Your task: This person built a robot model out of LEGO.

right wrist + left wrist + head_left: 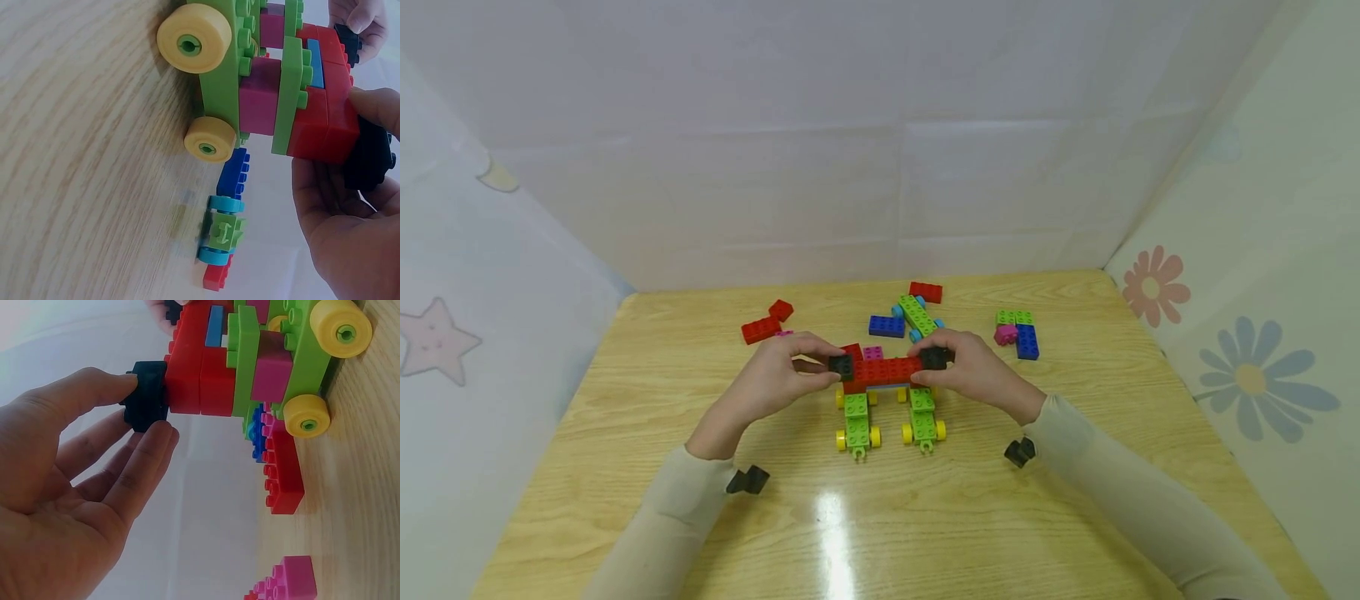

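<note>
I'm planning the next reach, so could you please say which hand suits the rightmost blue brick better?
Probably the right hand: it's nearer the blue brick than the left hand, though both hold black blocks.

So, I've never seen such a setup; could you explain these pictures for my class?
There is no machine, only a person's bare left hand and right hand. The wide picture comes from a camera worn on the head; each close-up comes from a camera on one wrist. On the wooden table stands a toy-brick build with a red top and yellow wheels. Farther back lie loose pieces, including a blue brick. The left hand pinches a black brick at one end of the red top; the right hand grips a second black brick opposite.
</note>
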Tool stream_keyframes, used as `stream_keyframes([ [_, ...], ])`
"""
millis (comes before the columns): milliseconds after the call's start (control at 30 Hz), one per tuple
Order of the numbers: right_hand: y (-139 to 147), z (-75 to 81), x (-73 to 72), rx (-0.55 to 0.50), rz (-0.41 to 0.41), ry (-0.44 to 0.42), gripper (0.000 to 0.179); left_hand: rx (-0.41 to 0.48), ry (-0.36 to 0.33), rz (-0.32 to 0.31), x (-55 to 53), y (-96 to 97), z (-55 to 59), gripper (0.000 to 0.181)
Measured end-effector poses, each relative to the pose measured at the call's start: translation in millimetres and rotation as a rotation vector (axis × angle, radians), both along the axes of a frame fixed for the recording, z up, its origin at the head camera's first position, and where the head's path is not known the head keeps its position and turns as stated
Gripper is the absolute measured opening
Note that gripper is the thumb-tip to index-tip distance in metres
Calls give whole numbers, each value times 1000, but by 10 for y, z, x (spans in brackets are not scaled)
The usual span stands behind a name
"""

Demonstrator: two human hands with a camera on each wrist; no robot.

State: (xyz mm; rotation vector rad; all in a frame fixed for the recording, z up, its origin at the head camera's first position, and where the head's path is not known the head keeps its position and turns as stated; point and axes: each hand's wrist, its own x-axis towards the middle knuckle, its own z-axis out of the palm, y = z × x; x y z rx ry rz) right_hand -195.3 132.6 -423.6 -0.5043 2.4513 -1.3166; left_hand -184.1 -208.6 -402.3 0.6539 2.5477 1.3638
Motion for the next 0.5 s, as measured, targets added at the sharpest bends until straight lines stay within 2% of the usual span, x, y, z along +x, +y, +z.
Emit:
stream_keyframes([
  [500,0,-1,16,-11,1,-4,36,-33,5,-42,-32,13,43,29],
])
